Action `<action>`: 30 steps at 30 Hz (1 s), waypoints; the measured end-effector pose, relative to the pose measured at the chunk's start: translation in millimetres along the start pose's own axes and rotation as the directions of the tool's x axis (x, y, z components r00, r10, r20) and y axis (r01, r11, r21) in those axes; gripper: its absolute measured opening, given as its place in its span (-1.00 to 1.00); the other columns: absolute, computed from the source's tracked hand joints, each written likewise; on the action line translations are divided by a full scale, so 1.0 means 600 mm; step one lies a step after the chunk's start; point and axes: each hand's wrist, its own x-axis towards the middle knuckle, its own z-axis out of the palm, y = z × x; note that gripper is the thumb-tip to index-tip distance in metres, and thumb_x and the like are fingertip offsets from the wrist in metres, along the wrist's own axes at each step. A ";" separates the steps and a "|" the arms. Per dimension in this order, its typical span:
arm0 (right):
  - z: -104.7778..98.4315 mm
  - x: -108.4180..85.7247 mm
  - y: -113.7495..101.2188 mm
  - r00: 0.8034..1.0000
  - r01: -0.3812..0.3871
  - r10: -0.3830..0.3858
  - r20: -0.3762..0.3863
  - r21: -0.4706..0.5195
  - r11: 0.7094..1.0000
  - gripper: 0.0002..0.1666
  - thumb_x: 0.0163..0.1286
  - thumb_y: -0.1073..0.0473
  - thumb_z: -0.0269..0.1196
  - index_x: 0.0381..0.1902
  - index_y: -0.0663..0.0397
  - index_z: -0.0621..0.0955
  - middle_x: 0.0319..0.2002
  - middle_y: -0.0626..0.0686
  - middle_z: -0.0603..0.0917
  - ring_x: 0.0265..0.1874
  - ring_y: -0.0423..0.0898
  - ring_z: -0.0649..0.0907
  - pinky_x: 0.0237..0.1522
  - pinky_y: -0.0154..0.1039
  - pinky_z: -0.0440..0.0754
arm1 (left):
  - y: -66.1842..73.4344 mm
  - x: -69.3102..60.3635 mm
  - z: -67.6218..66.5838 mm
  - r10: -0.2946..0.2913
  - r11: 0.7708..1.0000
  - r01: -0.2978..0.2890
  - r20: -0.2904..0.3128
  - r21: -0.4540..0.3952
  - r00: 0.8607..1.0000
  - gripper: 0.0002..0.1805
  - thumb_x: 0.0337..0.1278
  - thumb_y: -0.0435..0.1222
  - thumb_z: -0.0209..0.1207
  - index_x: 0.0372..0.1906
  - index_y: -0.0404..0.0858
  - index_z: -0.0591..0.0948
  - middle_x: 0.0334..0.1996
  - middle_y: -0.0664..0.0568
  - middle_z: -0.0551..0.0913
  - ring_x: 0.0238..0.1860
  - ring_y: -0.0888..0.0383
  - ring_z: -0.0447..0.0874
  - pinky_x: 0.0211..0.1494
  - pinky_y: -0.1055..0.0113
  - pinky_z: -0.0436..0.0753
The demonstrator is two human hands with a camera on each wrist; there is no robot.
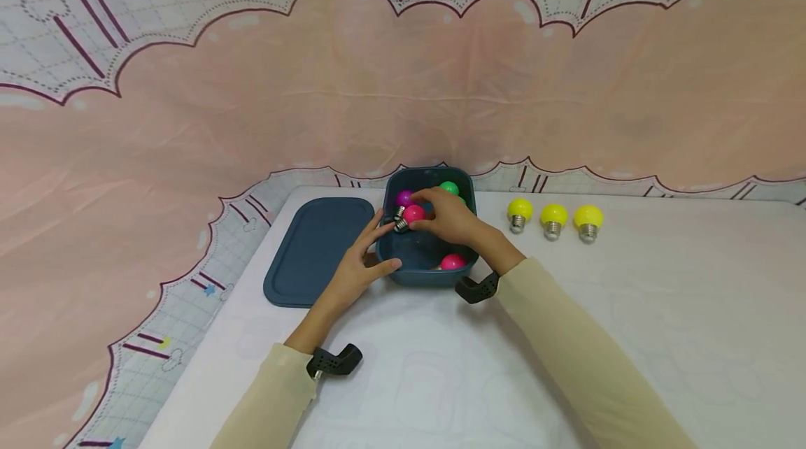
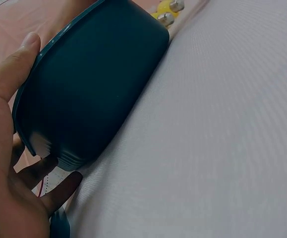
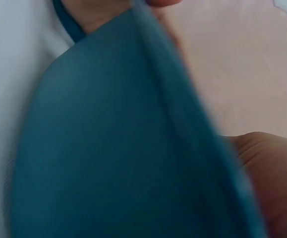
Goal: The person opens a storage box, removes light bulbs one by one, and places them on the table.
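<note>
Right hand point(image 1: 448, 217) is pinching a glossy round pink bulb point(image 1: 413, 214) inside a dark-blue rounded-rectangular plastic box point(image 1: 425, 278), left hand point(image 1: 355, 268) (fingers spread) touching its side.

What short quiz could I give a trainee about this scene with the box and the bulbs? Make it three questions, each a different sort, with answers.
1. How many yellow bulbs are on the table outside the box?
2. Where is the lid?
a) on top of the box
b) flat on the table, left of the box
c) under the yellow bulbs
3. True or false: the right hand is inside the box at a pink bulb, while the left hand is at the box's left rim.

Key: 1. Three. 2. b. 3. True.
</note>
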 end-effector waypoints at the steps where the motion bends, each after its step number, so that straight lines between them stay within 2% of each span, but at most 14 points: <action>1: 0.001 0.001 0.001 1.000 -0.001 0.001 -0.003 -0.007 1.000 -0.38 0.26 0.10 0.35 0.23 0.20 0.48 0.18 0.19 0.50 -0.16 0.02 0.65 -0.09 -0.17 0.61 | 0.001 0.000 0.001 0.000 1.000 0.000 0.000 0.000 1.000 -0.32 0.19 -0.42 0.22 0.40 -0.39 0.26 0.51 -0.14 -0.15 0.45 -0.23 -0.13 0.21 -0.18 0.34; 5: 0.005 0.004 0.006 1.000 -0.003 0.003 -0.004 -0.036 0.999 -0.38 0.26 0.10 0.36 0.24 0.17 0.49 0.20 0.21 0.49 0.02 0.09 0.57 0.05 -0.06 0.52 | 0.002 0.000 0.002 -0.002 1.000 0.002 0.001 0.003 1.000 -0.33 0.20 -0.45 0.20 0.40 -0.40 0.26 0.51 -0.15 -0.15 0.46 -0.21 -0.15 0.20 -0.18 0.34; 11: 0.006 0.008 0.008 0.999 -0.008 0.010 0.040 -0.055 0.998 -0.34 0.25 0.09 0.36 0.29 0.13 0.46 0.24 0.22 0.46 0.27 0.14 0.39 0.25 0.07 0.31 | 0.003 0.002 0.002 0.002 1.000 -0.002 0.001 0.014 1.000 -0.33 0.21 -0.39 0.21 0.39 -0.39 0.27 0.51 -0.14 -0.14 0.45 -0.20 -0.11 0.17 -0.13 0.39; 15: 0.007 0.009 0.007 0.998 0.007 -0.004 0.056 -0.039 0.999 -0.39 0.24 0.14 0.36 0.24 0.13 0.50 0.10 0.19 0.57 0.15 0.12 0.49 0.18 0.03 0.41 | 0.001 0.002 0.002 0.009 1.000 -0.009 -0.002 0.028 1.000 -0.33 0.21 -0.36 0.23 0.39 -0.40 0.27 0.51 -0.15 -0.13 0.46 -0.18 -0.10 0.15 -0.10 0.42; 18: 0.008 0.009 0.006 0.995 0.024 -0.021 0.101 -0.025 0.999 -0.44 0.23 0.17 0.37 0.20 0.10 0.54 0.05 0.17 0.57 0.07 0.08 0.52 0.08 -0.01 0.49 | 0.000 0.001 0.001 0.008 0.999 -0.008 -0.006 0.035 1.000 -0.33 0.20 -0.38 0.22 0.39 -0.39 0.28 0.51 -0.14 -0.13 0.46 -0.15 -0.12 0.14 -0.05 0.44; 21: 0.010 0.007 0.006 0.987 0.033 -0.029 0.159 -0.022 0.999 -0.44 0.21 0.18 0.39 0.18 0.05 0.56 0.11 0.16 0.53 0.07 0.06 0.51 0.06 -0.03 0.51 | -0.025 0.005 -0.001 0.015 0.999 -0.014 -0.014 0.040 1.000 -0.32 0.20 -0.35 0.24 0.40 -0.33 0.29 0.52 -0.04 -0.12 0.47 -0.08 -0.13 0.15 -0.03 0.44; 25: 0.014 0.006 0.007 0.981 0.025 -0.018 0.195 -0.036 0.999 -0.43 0.20 0.18 0.39 0.19 -0.02 0.56 0.13 0.13 0.50 0.07 0.04 0.51 0.05 -0.05 0.53 | -0.060 0.009 -0.003 0.035 0.999 -0.033 -0.027 0.043 0.999 -0.29 0.19 -0.16 0.27 0.41 -0.21 0.32 0.52 0.10 -0.09 0.48 0.00 -0.11 0.19 -0.06 0.42; 27: 0.015 0.005 0.007 0.980 0.020 -0.012 0.196 -0.037 0.999 -0.45 0.21 0.19 0.39 0.18 -0.02 0.57 0.13 0.13 0.50 0.07 0.04 0.51 0.05 -0.06 0.53 | -0.061 0.008 -0.002 0.041 0.998 -0.039 -0.031 0.042 0.999 -0.27 0.17 -0.08 0.28 0.41 -0.18 0.32 0.52 0.13 -0.08 0.48 0.01 -0.10 0.20 -0.08 0.40; 30: 0.015 0.004 0.005 0.982 0.018 -0.013 0.190 -0.025 1.000 -0.49 0.21 0.19 0.38 0.15 0.00 0.58 0.12 0.13 0.51 0.07 0.03 0.50 0.06 -0.07 0.52 | -0.062 0.007 -0.002 0.042 0.999 -0.041 -0.032 0.036 0.999 -0.27 0.16 -0.08 0.28 0.41 -0.19 0.33 0.52 0.13 -0.08 0.47 0.01 -0.09 0.19 -0.09 0.40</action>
